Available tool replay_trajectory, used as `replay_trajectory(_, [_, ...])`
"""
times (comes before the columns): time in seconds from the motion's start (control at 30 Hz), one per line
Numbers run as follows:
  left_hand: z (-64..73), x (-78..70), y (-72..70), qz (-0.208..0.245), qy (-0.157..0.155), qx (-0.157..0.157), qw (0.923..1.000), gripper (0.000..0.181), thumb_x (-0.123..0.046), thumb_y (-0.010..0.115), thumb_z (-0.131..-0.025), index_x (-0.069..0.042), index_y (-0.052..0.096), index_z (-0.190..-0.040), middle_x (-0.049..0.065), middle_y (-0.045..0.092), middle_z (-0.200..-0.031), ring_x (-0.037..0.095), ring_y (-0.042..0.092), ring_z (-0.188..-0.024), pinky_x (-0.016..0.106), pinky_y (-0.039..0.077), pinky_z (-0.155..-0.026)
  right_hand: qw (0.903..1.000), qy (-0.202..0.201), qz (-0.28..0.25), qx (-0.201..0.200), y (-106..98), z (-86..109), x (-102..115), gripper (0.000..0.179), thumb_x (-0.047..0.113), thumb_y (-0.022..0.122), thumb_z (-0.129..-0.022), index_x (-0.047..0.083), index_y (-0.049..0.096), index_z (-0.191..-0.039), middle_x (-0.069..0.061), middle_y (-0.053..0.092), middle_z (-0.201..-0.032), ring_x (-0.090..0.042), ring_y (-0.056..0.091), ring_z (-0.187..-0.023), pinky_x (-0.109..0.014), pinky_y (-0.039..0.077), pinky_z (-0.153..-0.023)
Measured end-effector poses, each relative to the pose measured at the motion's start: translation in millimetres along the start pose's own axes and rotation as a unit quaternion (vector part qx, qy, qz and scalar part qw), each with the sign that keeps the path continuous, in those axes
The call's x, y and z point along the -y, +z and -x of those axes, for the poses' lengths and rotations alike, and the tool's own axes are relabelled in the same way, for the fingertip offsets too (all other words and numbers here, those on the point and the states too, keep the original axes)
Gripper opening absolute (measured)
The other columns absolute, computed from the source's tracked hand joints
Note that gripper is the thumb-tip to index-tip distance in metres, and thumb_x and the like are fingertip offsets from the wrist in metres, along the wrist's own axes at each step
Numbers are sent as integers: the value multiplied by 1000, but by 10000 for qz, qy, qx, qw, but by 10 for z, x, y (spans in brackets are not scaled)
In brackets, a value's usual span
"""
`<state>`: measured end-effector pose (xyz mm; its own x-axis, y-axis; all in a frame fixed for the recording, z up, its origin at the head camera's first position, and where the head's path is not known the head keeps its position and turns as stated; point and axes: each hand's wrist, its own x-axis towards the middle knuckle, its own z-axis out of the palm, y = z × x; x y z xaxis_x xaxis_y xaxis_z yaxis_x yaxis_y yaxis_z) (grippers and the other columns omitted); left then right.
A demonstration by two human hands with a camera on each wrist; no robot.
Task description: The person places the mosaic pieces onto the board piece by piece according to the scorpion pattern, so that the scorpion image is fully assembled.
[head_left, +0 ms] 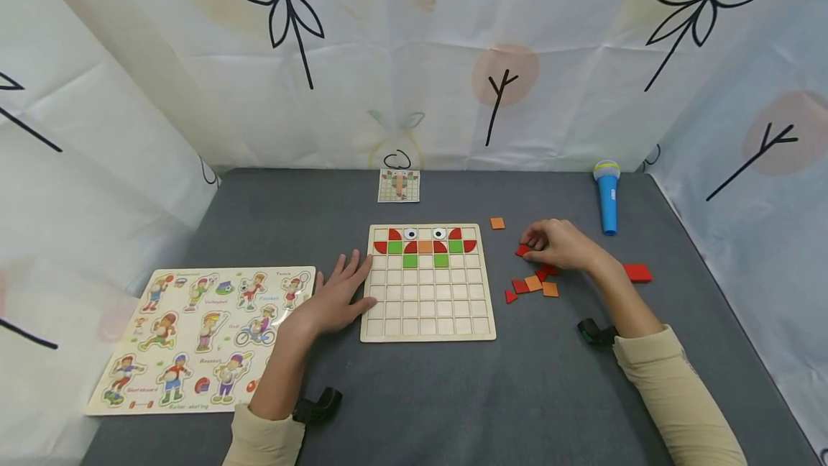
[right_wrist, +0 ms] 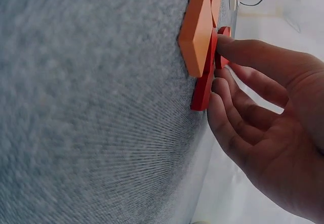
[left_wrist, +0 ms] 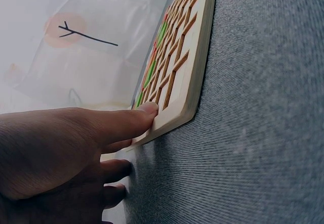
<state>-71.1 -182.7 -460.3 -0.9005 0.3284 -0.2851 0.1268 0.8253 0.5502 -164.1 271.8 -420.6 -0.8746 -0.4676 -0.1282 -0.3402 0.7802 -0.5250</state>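
Note:
A wooden grid board point(head_left: 427, 300) lies in the middle of the table, its upper rows holding red, green and orange tiles and two eye tiles. My left hand point(head_left: 336, 297) is spread at the board's left edge, fingers straight. In the left wrist view its thumb point(left_wrist: 144, 112) rests on the board's rim near a corner. To the right of the board, my right hand point(head_left: 558, 244) pinches a red tile point(head_left: 522, 250) between thumb and fingertips. Just below that hand lie loose pieces, among them an orange square point(head_left: 550, 290), a red square point(head_left: 520, 286) and a red triangle point(head_left: 511, 297).
A puzzle board of sports figures point(head_left: 216, 286) lies at the left, partly under my left forearm. Behind the grid board is a small pattern card point(head_left: 399, 187). A blue toy microphone point(head_left: 607, 200), a red block point(head_left: 637, 273) and a lone orange square point(head_left: 497, 224) lie right.

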Motion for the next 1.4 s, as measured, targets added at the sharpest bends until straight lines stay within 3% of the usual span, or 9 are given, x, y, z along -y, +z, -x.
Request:
replay_trajectory(0.23, [21,-42,-21,45,-49,49,10000,85,-38,66,-109,-19,17,-176,15,5,-185,43,-4,-172,80,-6,-129,9997,-89,-202,-100,30,29,48,15,3,84,-93,3,72,-102,-11,77,-96,-19,71,-88,-27,60,-79])
replay_trajectory(0.43, [13,-18,-12,72,-18,8,10000,86,-38,66,-108,-21,17,-176,16,5,-185,44,-3,-172,81,-6,-128,9992,-117,-370,-7,38,56,112,11,4,81,-96,4,76,-106,-8,79,-98,-16,71,-87,-20,58,-78])
replay_trajectory(0.73, [106,-171,-124,221,-53,133,9997,84,-34,68,-108,-16,21,-175,20,7,-184,47,-3,-171,82,-7,-128,9941,-614,-860,241,123,47,352,13,7,77,-101,5,80,-113,-7,82,-106,-16,77,-94,-34,65,-88])
replay_trajectory(0.97, [28,-9,-14,139,116,-57,9998,86,-44,67,-108,-20,20,-176,18,7,-184,46,-2,-171,84,-6,-126,9877,-1057,-1069,437,224,-32,595,15,6,76,-101,3,81,-115,-9,82,-110,-19,79,-94,-34,65,-88])
replay_trajectory(1.4, [3,-2,10,41,4,-25,10000,85,-38,67,-108,-19,19,-176,16,7,-184,44,-2,-172,81,-4,-129,9786,-1510,-1094,867,413,-315,946,15,7,77,-99,6,82,-113,-4,83,-104,-11,77,-91,-28,64,-86])
